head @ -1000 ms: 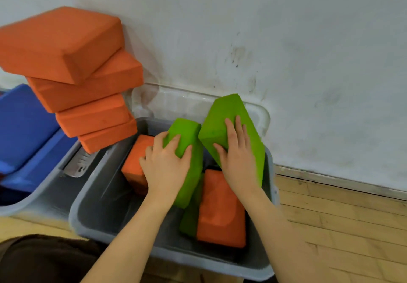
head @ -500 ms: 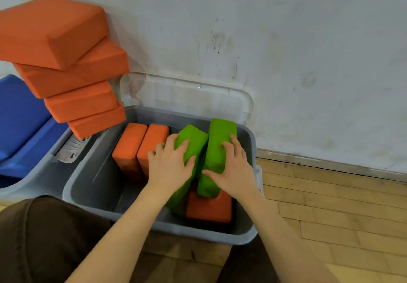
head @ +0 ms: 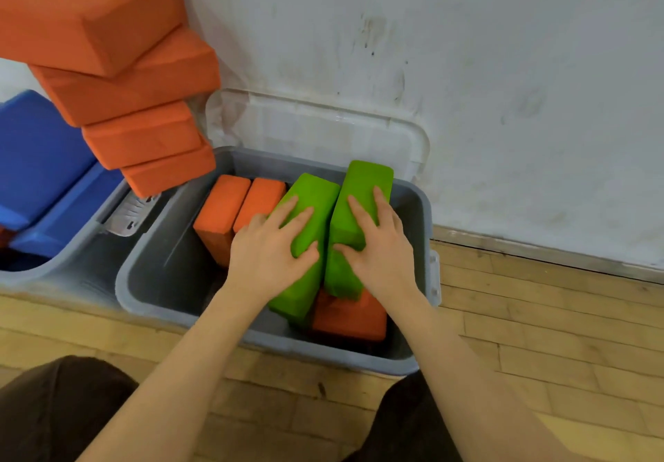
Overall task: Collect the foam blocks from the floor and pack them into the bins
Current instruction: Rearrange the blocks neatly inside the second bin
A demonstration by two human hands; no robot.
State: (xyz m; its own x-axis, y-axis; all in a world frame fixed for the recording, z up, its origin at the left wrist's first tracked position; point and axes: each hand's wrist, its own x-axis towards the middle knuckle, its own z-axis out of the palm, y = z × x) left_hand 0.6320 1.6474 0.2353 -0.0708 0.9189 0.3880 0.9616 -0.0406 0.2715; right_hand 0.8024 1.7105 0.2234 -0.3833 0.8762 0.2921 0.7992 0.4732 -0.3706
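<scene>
1. I see two green foam blocks standing on edge inside the grey bin [head: 151, 281]: the left green block [head: 309, 231] leans to the right, and the right green block [head: 359, 217] stands straighter, touching it along the top. My guess is they stand on edge so more fit side by side.
2. My left hand [head: 273, 249] lies flat on the left green block, fingers [head: 287, 210] spread over its face and thumb across its edge. It is pressing, not pinching.
3. My right hand [head: 377, 246] rests the same way on the right green block, fingers spread, thumb reaching toward the gap between the two. I judge both hands are pushing the blocks down and together.
4. An orange block [head: 348, 314] lies flat beneath them at the near end, which likely keeps them from seating fully.
5. Two more orange blocks [head: 240, 206] stand on edge just to the left.
6. Further out, a leaning stack of orange blocks [head: 125, 76] rises beside the wall [head: 503, 66], over a second bin [head: 72, 246] holding blue blocks [head: 39, 159].
7. The floor [head: 539, 335] is wood.
</scene>
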